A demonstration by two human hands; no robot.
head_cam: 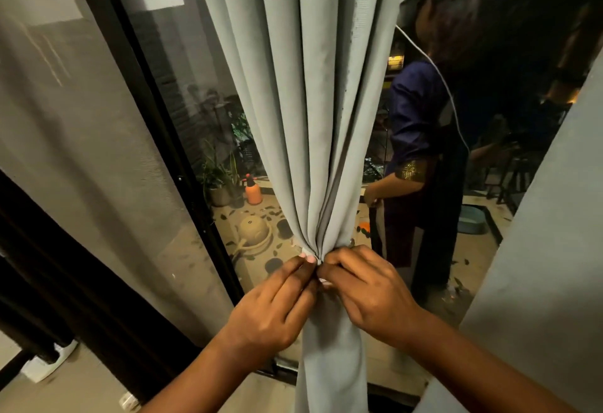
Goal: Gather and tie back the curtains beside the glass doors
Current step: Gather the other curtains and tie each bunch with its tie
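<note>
A pale grey-green pleated fabric curtain [310,102] hung in front of the dark-framed sliding glass door [182,138], its folds drawn together into a narrow waist near the middle of the view. The left hand [274,301] and the right hand [365,292] met at that waist, fingertips touching, both with fingers curled and pinching the bunched cloth; whether a tie-back lay between them could not be told. Below the hands the curtain fell on as a slim column. Beyond the glass, on a pale floor to the left, stood an orange plastic spray bottle [253,190] beside a potted green plant [217,181]. A second grey curtain panel [538,265] filled the right near edge.
</note>
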